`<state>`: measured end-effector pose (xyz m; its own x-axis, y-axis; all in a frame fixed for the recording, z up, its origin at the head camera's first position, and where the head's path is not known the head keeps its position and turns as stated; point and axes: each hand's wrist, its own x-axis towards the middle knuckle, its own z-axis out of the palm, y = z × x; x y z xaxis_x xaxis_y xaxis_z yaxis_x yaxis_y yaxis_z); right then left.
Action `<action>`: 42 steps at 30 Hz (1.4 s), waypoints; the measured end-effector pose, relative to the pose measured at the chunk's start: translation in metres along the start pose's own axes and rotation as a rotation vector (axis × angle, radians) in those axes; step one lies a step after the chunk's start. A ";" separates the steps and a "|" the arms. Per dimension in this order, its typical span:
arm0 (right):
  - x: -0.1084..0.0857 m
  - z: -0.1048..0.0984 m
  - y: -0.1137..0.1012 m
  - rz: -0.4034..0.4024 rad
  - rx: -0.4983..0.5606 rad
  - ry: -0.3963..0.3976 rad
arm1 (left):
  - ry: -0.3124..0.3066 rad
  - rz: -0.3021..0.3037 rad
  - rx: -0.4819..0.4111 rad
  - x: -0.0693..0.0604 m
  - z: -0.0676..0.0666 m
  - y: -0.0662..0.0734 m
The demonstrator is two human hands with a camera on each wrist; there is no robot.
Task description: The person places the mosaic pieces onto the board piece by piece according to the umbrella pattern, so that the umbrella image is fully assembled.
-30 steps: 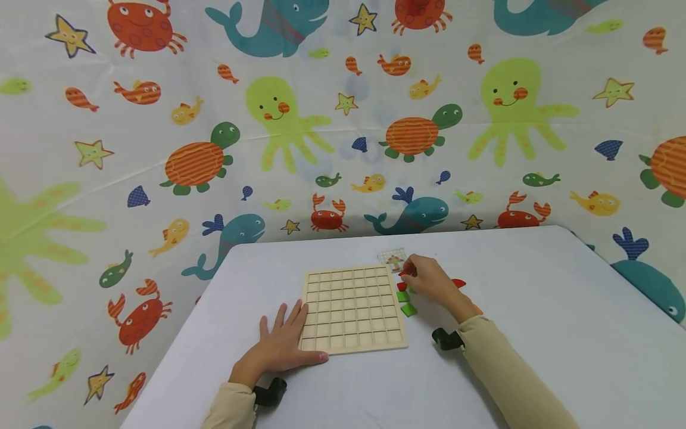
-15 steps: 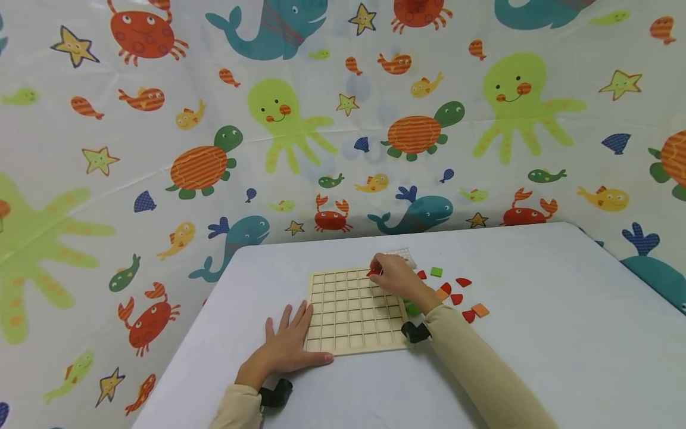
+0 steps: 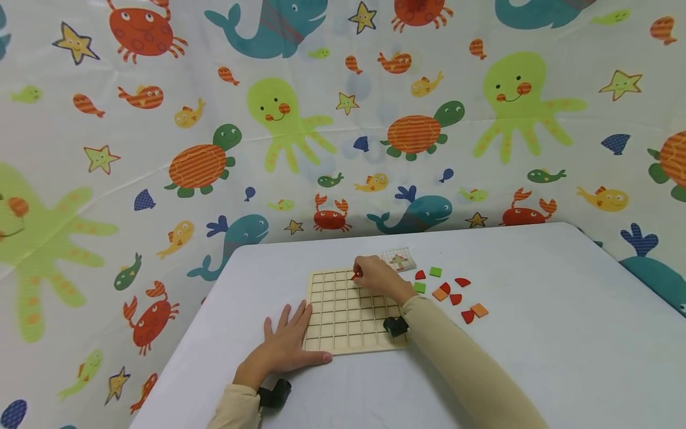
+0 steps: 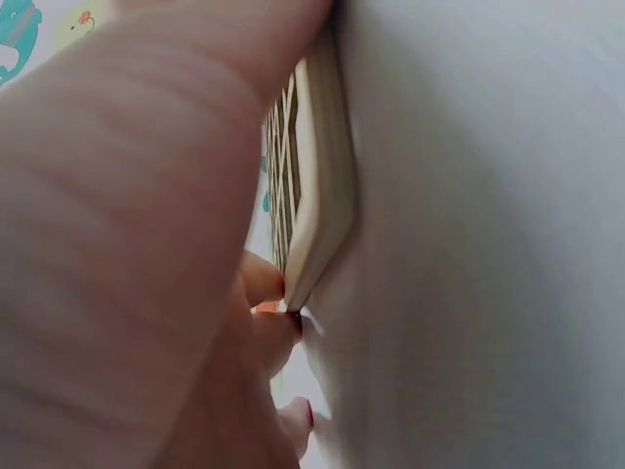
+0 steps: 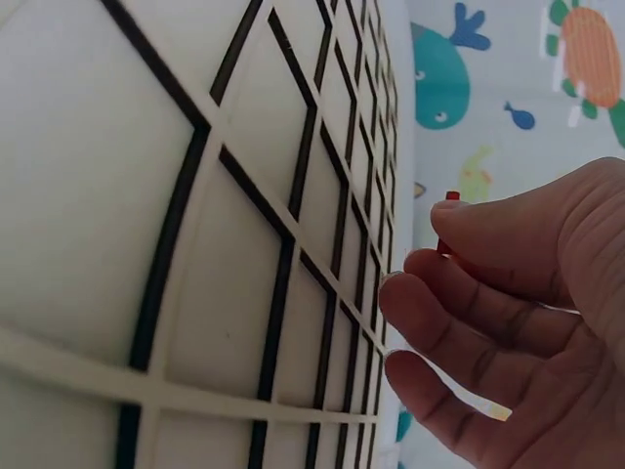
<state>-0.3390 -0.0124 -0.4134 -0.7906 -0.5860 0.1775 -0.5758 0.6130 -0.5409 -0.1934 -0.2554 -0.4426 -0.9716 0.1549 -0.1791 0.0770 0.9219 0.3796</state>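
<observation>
A pale wooden grid board (image 3: 334, 316) lies on the white table. My left hand (image 3: 284, 347) has its fingers spread along the board's left edge and its thumb by the near left corner; in the left wrist view, fingertips (image 4: 278, 327) touch the board's side. Above the far part of the grid, my right hand (image 3: 379, 277) pinches a small red tile (image 5: 452, 197) between thumb and index finger. In the right wrist view the tile shows nearly edge-on, so its full outline is hidden. The other right fingers curl loosely close to the grid.
Right of the board lie loose tiles: green squares (image 3: 436, 271), orange squares (image 3: 479, 310) and red quarter-rounds (image 3: 462, 282). A gridded picture card (image 3: 399, 260) lies behind the board's far right corner. A sea-animal cloth (image 3: 343, 131) hangs beyond the table.
My right hand has moved left from the loose tiles to over the board's far rows, carrying the red tile. My left hand keeps its place at the board's edge.
</observation>
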 end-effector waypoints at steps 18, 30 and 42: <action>0.009 0.016 0.005 0.033 0.034 -0.014 | 0.003 0.007 0.007 -0.001 -0.005 0.003; 0.005 0.017 0.009 0.022 0.060 -0.021 | 0.000 -0.001 -0.009 -0.002 -0.002 0.004; -0.010 0.011 0.018 0.047 0.226 -0.024 | -0.007 0.006 -0.023 -0.002 -0.002 0.003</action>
<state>-0.3391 -0.0010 -0.4341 -0.8086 -0.5740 0.1295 -0.4753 0.5073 -0.7188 -0.1914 -0.2537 -0.4389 -0.9696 0.1627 -0.1829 0.0774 0.9125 0.4016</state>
